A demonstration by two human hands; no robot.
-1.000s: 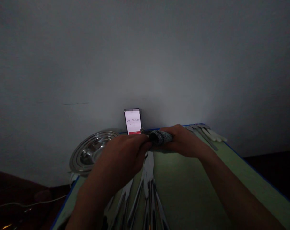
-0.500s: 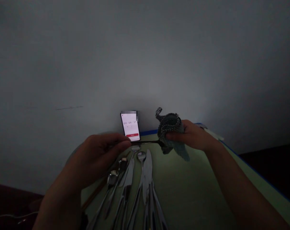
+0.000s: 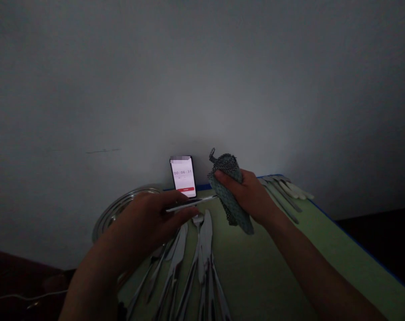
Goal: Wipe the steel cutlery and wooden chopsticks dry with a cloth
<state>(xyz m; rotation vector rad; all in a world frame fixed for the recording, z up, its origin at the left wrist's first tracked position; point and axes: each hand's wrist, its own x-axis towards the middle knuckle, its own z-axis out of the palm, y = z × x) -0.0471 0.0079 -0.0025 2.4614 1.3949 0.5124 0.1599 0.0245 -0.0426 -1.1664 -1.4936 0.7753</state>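
Observation:
My left hand [image 3: 149, 218] is closed on the handle of a slim metal piece of cutlery [image 3: 191, 203], held level above the table. Its far end goes behind a grey-green cloth [image 3: 234, 203] with a black-and-white checked edge and a hanging loop, so I cannot tell its kind. Bunched around that end, the cloth is gripped by my right hand [image 3: 251, 191], thumb on top. Below my hands lie several pieces of cutlery, among them a table knife [image 3: 207, 232] and a spoon [image 3: 198, 220], handles toward me.
A phone [image 3: 185, 176] showing a timer leans on the wall [image 3: 202, 89]. Behind my left hand is a round metal tray [image 3: 102, 220]. More cutlery [image 3: 283, 196], some with white handles, lies at the right by the green table's [image 3: 272, 267] blue edge. A thin cable [image 3: 18, 296] runs at lower left.
My right hand has shifted a little left with the cloth and turned it to hang lower. The utensil has rolled and tilted, showing a brighter handle. More of the tray and right-hand cutlery now shows.

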